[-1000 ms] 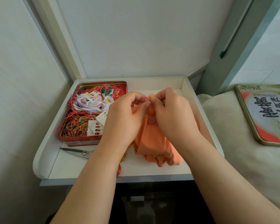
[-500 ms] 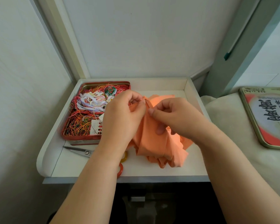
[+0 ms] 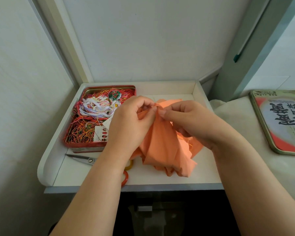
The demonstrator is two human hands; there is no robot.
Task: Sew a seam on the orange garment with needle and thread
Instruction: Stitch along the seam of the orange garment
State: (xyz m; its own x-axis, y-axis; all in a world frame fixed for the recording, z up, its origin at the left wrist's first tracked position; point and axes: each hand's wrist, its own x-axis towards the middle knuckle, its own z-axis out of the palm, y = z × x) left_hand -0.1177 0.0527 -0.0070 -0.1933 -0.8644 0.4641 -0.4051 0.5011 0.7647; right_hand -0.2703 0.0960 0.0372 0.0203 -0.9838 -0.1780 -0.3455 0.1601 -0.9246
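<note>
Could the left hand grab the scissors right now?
Probably not at once: the left hand is pinching the orange garment, and its forearm lies over the scissors.

Beyond the fingers rises a plain white back wall (image 3: 143, 40), meeting a pale side wall (image 3: 20, 82) to their left at a cream corner post (image 3: 61, 40). Beneath the fingers lies a white tray-like shelf (image 3: 177, 87) with raised edges. To their right stands a grey-green slanted post (image 3: 255, 40), and nearer, a cream-covered surface (image 3: 237, 120). Soft, even daylight fills the corner; below the shelf it is dark.
</note>
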